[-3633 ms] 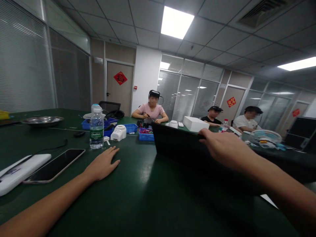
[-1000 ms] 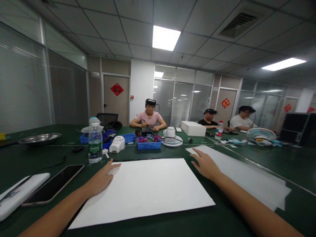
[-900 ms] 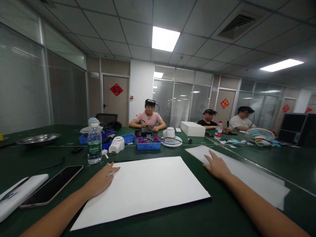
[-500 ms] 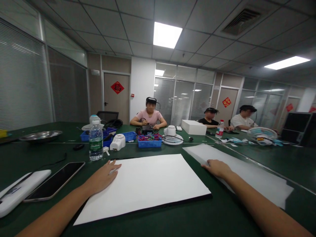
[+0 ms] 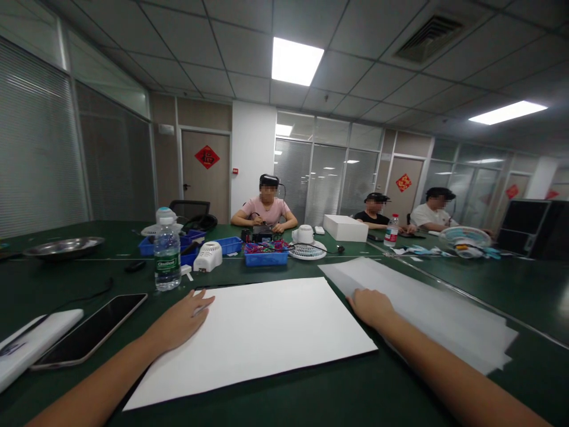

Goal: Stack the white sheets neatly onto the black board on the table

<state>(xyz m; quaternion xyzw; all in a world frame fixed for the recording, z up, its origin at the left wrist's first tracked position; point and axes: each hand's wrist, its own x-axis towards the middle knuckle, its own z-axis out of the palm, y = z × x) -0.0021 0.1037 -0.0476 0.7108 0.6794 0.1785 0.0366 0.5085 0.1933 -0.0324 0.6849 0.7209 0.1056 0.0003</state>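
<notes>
A large white sheet of paper (image 5: 262, 329) lies before me with a dark edge under it, possibly a board. My left hand (image 5: 180, 317) rests on its left edge, fingers apart, with a small thin thing by the fingers that I cannot make out. To the right lies a loose stack of translucent sheets (image 5: 427, 308), overlapping unevenly. My right hand (image 5: 371, 307) is at the stack's left edge, its fingers bent down and closed at that edge; the fingertips are partly hidden. A narrow strip of green table separates it from the white paper.
A water bottle (image 5: 168, 255), black phone (image 5: 93, 329) and white device (image 5: 35, 344) stand or lie at left. Beyond are a blue tray (image 5: 265, 258) of wires, white fan parts (image 5: 208, 256), a white box (image 5: 345, 228) and a steel dish (image 5: 64, 246). Several people sit across the table.
My right hand has moved left toward the white paper, and the translucent sheets have shifted slightly left. My left hand stays on the paper. The whole view has turned a little.
</notes>
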